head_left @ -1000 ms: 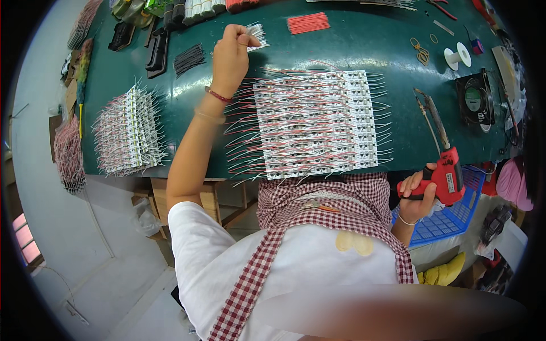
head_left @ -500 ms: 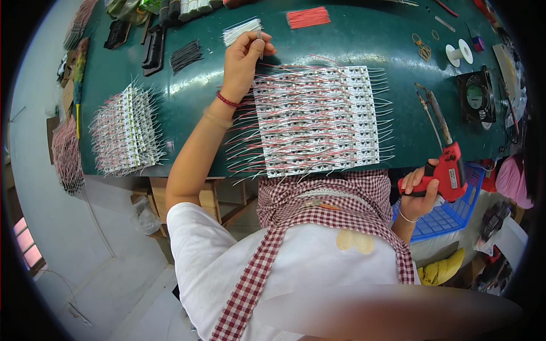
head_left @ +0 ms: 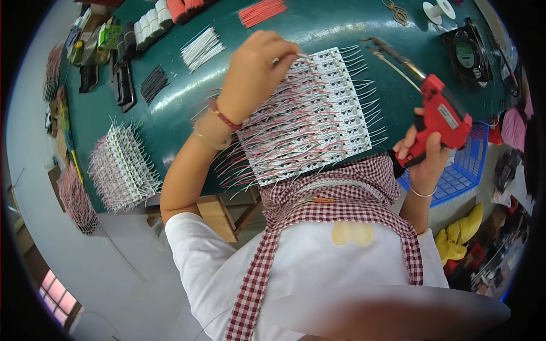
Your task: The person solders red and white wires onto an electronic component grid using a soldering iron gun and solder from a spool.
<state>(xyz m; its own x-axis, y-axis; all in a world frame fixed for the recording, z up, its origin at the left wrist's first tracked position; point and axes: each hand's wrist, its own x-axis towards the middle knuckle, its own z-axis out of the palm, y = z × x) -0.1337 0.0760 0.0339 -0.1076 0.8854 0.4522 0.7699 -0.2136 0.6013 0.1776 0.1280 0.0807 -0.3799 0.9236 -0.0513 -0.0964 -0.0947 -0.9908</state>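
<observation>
My left hand is closed in a pinch over the upper left of a panel of small white circuit boards. A thin whitish piece, apparently wire, pokes out from its fingertips; most of it is hidden and blurred. Rows of red and white wires lie across the panel, and loose ends stick out past both sides. To the panel's right, my right hand grips a red soldering gun by its handle. The gun's metal tip points up and left, apart from the boards.
Bundles of white wires, black wires and red wires lie on the green table. Stacked wired boards stand at left. A black fan and white spool are at right; a blue basket sits below.
My left hand has come from beside the white wire bundle to above the panel's upper edge. The soldering gun has risen and shifted slightly toward the panel. The whole view has tilted.
</observation>
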